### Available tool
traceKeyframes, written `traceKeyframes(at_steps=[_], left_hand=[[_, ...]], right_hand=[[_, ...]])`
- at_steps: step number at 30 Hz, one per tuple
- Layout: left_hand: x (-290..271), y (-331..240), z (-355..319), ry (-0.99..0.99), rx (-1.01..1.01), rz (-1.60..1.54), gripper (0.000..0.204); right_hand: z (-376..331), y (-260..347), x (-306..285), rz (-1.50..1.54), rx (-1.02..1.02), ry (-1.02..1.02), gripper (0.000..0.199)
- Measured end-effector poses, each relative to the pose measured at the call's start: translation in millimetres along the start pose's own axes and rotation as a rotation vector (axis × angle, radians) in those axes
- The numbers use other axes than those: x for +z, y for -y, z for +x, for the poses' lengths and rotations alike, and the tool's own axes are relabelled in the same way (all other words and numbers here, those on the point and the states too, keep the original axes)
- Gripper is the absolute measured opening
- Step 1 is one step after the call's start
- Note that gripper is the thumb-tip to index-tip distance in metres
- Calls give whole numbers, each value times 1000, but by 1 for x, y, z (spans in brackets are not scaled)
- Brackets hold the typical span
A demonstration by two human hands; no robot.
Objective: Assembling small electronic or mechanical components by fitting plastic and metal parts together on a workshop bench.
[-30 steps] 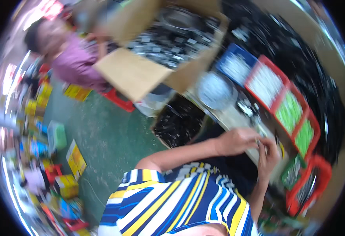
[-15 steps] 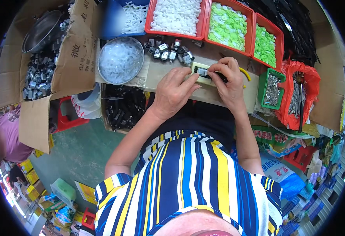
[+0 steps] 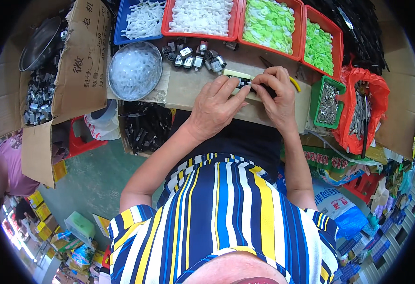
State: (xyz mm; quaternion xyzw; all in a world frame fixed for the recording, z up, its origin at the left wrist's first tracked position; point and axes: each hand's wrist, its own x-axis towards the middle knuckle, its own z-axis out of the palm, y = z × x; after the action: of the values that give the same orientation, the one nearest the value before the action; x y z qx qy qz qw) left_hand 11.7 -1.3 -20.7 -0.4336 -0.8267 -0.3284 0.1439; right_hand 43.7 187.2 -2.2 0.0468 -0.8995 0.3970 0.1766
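A pale yellow block-shaped holder (image 3: pixel 237 74) lies on the workbench, with a small black part (image 3: pixel 244 81) with bright metal bits in it. My left hand (image 3: pixel 217 105) is closed around the holder's near left side, thumb and index fingertips on the black part. From the other side my right hand (image 3: pixel 277 94) pinches the right end of the black part between thumb and fingers. My fingers hide much of the part and the holder's near edge. Several small silver motors (image 3: pixel 198 61) lie loose just beyond my left hand.
Along the back stand a blue bin (image 3: pixel 118 33), red bins of white pieces (image 3: pixel 167 29) and green discs (image 3: pixel 300 46). A bowl of clear pieces (image 3: pixel 135 71) is left. Yellow-handled pliers (image 3: pixel 295 84), a green screw bin (image 3: pixel 315 102) and a red bag (image 3: pixel 381 97) are right.
My left fingertips have closed in toward the right ones, covering the silver piece that showed in the holder. The whole view has shifted slightly.
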Motion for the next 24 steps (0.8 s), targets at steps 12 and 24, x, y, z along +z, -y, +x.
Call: traceKeyframes(at_steps=[12, 24], left_hand=[[1, 2, -3, 20, 35, 29, 37], [1, 8, 3, 26, 39, -3, 37]], right_hand=[[-1, -3, 5, -70, -88, 26, 14], [7, -4, 6, -99, -108, 30, 14]])
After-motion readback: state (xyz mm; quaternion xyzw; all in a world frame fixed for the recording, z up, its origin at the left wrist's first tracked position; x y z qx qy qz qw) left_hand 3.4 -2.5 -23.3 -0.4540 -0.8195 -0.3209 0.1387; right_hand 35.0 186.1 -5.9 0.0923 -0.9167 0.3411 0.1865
